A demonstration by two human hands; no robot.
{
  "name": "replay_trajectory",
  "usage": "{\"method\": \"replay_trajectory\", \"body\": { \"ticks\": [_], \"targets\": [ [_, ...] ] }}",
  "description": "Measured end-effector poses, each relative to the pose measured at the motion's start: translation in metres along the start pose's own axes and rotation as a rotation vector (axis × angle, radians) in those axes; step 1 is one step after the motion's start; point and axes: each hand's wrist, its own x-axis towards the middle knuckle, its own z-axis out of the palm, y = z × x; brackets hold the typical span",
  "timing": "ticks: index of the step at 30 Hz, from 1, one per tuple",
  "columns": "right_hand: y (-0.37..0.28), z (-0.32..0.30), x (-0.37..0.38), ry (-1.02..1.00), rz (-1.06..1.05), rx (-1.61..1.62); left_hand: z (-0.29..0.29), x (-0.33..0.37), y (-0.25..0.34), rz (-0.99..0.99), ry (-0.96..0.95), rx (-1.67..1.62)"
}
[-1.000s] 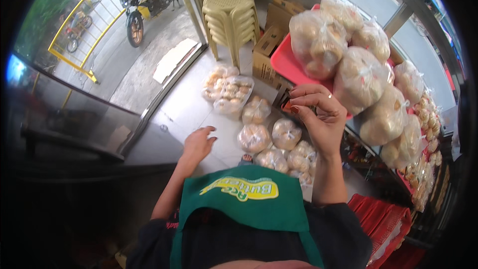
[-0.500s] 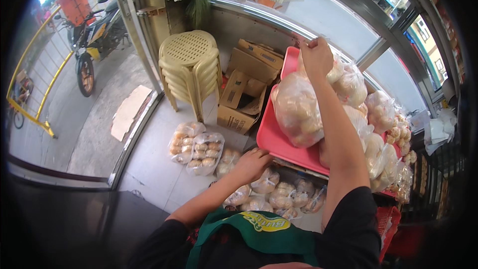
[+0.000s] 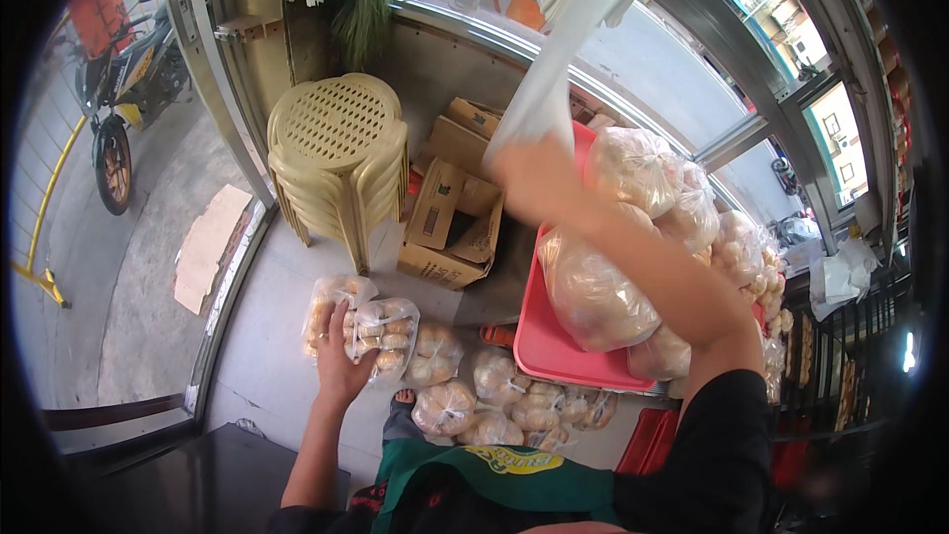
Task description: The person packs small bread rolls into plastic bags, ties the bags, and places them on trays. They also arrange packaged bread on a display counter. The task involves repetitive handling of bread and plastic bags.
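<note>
My right hand (image 3: 539,178), smeared by motion, grips the lower end of a white plastic bag (image 3: 559,79) that stretches up toward the white bags hanging at the window. My right forearm crosses over a red tray (image 3: 554,351) heaped with clear bags of buns, the largest bag (image 3: 598,287) at its left side. With fingers spread, my left hand (image 3: 343,366) appears in front of two clear bags of buns, one of them the tied bag (image 3: 388,321); whether it touches them I cannot tell.
More bagged buns (image 3: 494,430) lie on the tiled floor before me. Behind them stand open cardboard boxes (image 3: 445,227) and a stack of beige plastic stools (image 3: 336,138). A glass door frame (image 3: 222,311) is at left, with a motorcycle (image 3: 124,89) outside.
My right hand has left the bags on the tray, moved left and now holds a white plastic bag. My left hand has gone from the tray edge leftward to the bagged buns.
</note>
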Motion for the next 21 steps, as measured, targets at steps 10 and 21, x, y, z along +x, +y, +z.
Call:
{"method": "replay_trajectory", "body": {
  "ticks": [10,21],
  "targets": [
    [-0.006,-0.035,0.032,0.579,-0.018,0.578,0.048,0.019,0.086,-0.131,-0.325,-0.572],
    [0.194,-0.009,0.12,1.068,0.813,0.381,0.028,-0.009,-0.026,-0.453,0.102,-0.32]
  ]
}}
